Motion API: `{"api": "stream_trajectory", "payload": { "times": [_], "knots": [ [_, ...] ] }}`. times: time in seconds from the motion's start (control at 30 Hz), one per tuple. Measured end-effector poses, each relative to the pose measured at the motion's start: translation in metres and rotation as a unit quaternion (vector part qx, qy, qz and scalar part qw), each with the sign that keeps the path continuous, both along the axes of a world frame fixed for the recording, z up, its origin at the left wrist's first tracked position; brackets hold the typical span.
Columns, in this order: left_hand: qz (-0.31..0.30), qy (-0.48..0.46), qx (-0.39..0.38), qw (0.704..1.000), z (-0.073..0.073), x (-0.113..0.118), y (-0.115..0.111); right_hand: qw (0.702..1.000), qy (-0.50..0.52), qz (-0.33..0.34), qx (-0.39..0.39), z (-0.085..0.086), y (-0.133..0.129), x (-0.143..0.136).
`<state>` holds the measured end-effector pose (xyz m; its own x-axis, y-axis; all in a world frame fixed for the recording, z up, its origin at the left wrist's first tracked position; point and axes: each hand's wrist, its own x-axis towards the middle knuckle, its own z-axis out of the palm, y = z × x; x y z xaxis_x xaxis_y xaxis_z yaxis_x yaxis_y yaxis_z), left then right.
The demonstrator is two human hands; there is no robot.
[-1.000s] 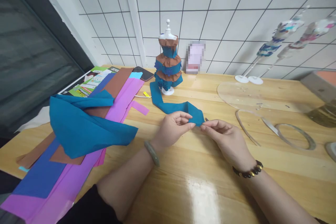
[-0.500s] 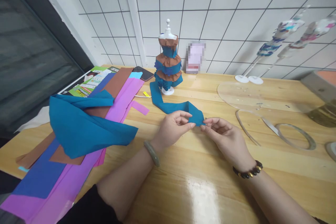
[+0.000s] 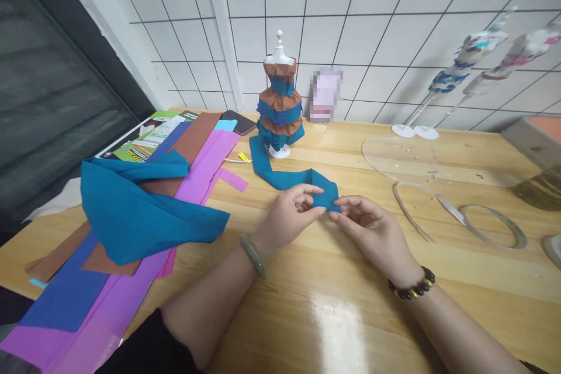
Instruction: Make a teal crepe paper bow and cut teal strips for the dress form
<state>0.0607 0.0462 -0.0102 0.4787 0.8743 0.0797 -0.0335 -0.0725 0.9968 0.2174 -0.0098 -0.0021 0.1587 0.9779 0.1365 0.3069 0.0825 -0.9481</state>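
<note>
A long teal crepe paper strip [image 3: 291, 179] runs from the foot of a small dress form towards me, its near end between my hands. My left hand [image 3: 294, 213] pinches the strip's end from the left, thumb against fingers. From the right, my right hand [image 3: 366, 223] pinches the corner of the same end. Behind the strip stands the white mini dress form [image 3: 279, 59], dressed in a tiered brown and teal paper dress [image 3: 280, 105]. A folded teal pleat lies low at the dress's front.
Left lies a pile of crepe paper: a big teal sheet [image 3: 131, 210], purple sheets [image 3: 131, 298], blue and brown strips. A dark phone [image 3: 239, 123] lies behind it. Right are a clear disc [image 3: 394, 159], a tape ring [image 3: 495, 228] and two decorated dress forms [image 3: 447, 79].
My right hand has shifted slightly left along the strip's end, its fingertips closer to my left hand. My left hand stays about where it was.
</note>
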Motion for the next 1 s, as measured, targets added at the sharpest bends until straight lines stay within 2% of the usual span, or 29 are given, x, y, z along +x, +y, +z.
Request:
{"api": "stream_trajectory", "payload": {
  "times": [0.43,0.77,1.0],
  "knots": [
    [-0.001,0.032,0.050,0.998,0.0024,-0.0026,-0.0001,0.994,-0.107,-0.014,0.033,0.0007,-0.0019,0.0035],
    [0.013,0.067,0.116,0.991,0.0006,-0.0050,0.0031,0.969,-0.207,0.041,0.128,0.0043,-0.0002,0.0059],
    [0.015,0.085,0.175,0.981,0.0000,-0.0056,0.0048,0.958,-0.243,0.038,0.148,0.0028,-0.0006,0.0069]
  ]
}}
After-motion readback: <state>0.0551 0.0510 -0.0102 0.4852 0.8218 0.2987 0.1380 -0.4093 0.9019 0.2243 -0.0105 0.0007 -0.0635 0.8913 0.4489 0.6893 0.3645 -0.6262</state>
